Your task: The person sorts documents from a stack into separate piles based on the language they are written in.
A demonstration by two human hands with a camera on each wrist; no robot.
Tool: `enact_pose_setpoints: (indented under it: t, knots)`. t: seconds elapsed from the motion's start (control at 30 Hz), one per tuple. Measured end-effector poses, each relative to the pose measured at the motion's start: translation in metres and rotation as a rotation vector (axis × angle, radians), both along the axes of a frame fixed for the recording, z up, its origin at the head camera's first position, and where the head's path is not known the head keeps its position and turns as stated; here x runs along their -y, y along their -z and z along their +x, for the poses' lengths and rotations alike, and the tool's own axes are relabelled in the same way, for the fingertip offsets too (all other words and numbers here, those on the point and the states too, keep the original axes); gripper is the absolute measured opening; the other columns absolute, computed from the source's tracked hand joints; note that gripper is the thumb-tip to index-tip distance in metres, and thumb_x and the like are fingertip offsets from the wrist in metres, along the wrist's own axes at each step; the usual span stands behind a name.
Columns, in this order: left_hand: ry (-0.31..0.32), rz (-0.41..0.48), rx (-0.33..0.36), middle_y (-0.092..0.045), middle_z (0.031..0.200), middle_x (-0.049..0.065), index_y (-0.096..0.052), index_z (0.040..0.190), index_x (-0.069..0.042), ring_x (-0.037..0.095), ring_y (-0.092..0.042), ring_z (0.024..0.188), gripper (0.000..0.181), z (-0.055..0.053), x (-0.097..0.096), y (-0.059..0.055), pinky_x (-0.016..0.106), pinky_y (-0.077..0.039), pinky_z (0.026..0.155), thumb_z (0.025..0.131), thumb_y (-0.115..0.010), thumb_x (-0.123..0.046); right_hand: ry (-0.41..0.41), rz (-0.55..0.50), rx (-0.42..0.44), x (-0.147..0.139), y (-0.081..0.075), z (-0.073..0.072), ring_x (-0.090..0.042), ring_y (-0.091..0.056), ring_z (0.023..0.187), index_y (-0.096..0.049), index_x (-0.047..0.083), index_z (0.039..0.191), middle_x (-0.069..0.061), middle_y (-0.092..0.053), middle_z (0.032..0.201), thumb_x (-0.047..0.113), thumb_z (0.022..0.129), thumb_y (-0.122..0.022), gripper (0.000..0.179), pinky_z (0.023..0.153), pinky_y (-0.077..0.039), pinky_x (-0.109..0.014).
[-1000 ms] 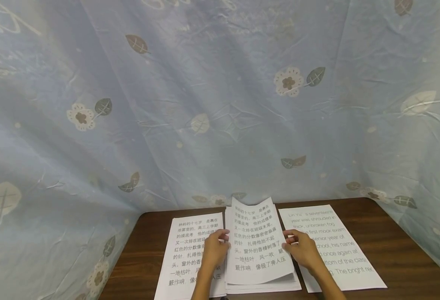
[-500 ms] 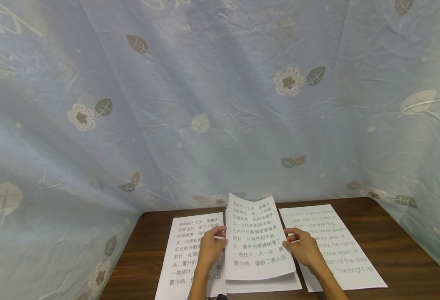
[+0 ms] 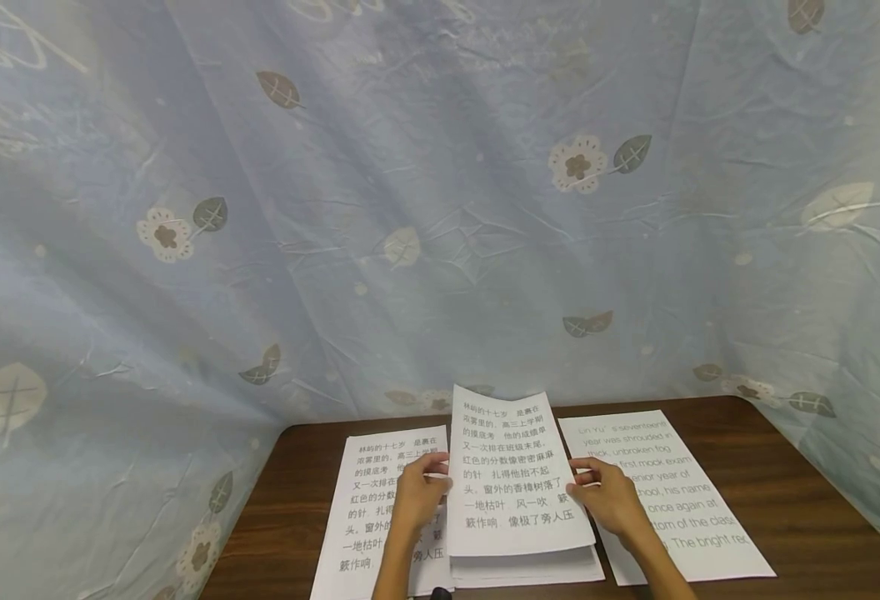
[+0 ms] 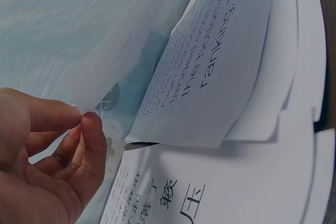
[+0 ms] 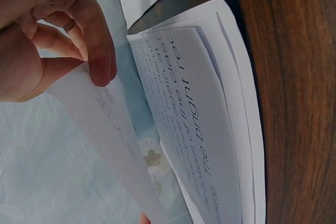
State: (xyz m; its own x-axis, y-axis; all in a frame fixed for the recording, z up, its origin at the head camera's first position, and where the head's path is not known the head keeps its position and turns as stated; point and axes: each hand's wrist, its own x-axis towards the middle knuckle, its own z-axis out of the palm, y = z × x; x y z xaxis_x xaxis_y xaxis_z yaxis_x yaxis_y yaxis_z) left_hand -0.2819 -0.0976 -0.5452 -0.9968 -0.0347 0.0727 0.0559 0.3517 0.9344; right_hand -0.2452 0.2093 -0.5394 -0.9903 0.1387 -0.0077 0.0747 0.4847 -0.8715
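A sheet of paper point(image 3: 515, 475) with Chinese print is held up over the middle stack of paper point(image 3: 530, 575). At its left edge my left hand point(image 3: 419, 493) pinches it between thumb and fingers; the left wrist view shows this hand point(image 4: 58, 156) close up. On the opposite edge my right hand point(image 3: 609, 497) grips the sheet the same way, and in the right wrist view the held sheet point(image 5: 100, 119) bows away from the thumb and fingers. Beneath it, the middle stack's top page point(image 4: 231, 98) carries English print.
To the left lies a stack of Chinese-printed pages point(image 3: 365, 517), partly behind the left forearm. English-printed paper point(image 3: 698, 500) lies on the right, under the right forearm. All rest on a dark wooden table point(image 3: 770, 467), with a patterned blue curtain point(image 3: 477, 208) behind its far edge.
The held sheet has risen and shifted slightly left, showing more of the stack's near edge. My left hand moved a little left with it; my right hand stayed nearly in place.
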Motion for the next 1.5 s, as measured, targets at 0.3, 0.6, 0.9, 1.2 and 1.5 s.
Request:
enact_pose_setpoints:
  t: [0.3,0.6,0.9,1.2,1.5]
  knots:
    - [0.006,0.017,0.006,-0.073,0.113,0.011,-0.071,0.135,-0.003,0.016,-0.071,0.087,0.042,0.002,0.007,-0.001,0.031,-0.065,0.072,0.093,-0.070,0.000,-0.009,-0.039,0.000,0.004,0.003,0.001,-0.017,-0.069,0.082,-0.067,-0.004,0.137,-0.012,-0.071,0.107,0.006,0.091,-0.077,0.048,0.062,-0.058,-0.029]
    - [0.000,0.017,0.004,-0.072,0.114,0.015,-0.071,0.134,-0.002,0.019,-0.070,0.086,0.042,0.008,0.026,0.001,0.030,-0.064,0.069,0.093,-0.068,0.001,-0.012,-0.095,0.004,0.022,0.006,-0.001,-0.020,-0.067,0.080,-0.067,-0.004,0.135,-0.013,-0.070,0.105,0.008,0.091,-0.077,0.047,0.063,-0.059,-0.031]
    - [-0.001,0.013,0.009,-0.070,0.115,0.016,-0.069,0.136,0.000,0.019,-0.069,0.087,0.043,0.008,0.049,0.006,0.030,-0.063,0.070,0.093,-0.067,0.003,-0.007,-0.124,0.021,0.044,0.011,0.000,-0.018,-0.070,0.082,-0.067,-0.004,0.136,-0.015,-0.069,0.108,0.008,0.090,-0.077,0.049,0.066,-0.062,-0.032]
    - [-0.013,-0.003,0.018,-0.070,0.116,0.018,-0.068,0.136,0.003,0.019,-0.070,0.087,0.044,0.008,0.071,0.005,0.030,-0.063,0.070,0.092,-0.067,0.004,-0.017,-0.109,0.010,0.065,0.011,-0.002,-0.017,-0.071,0.083,-0.068,-0.004,0.135,-0.013,-0.070,0.107,0.010,0.089,-0.078,0.049,0.067,-0.062,-0.032]
    - [-0.022,-0.017,0.020,-0.069,0.114,0.020,-0.067,0.135,0.006,0.018,-0.068,0.082,0.044,0.011,0.092,0.006,0.028,-0.061,0.065,0.091,-0.067,0.006,-0.050,-0.161,0.015,0.085,0.009,0.000,-0.018,-0.069,0.083,-0.066,-0.005,0.136,-0.013,-0.069,0.107,0.008,0.089,-0.077,0.050,0.067,-0.062,-0.033]
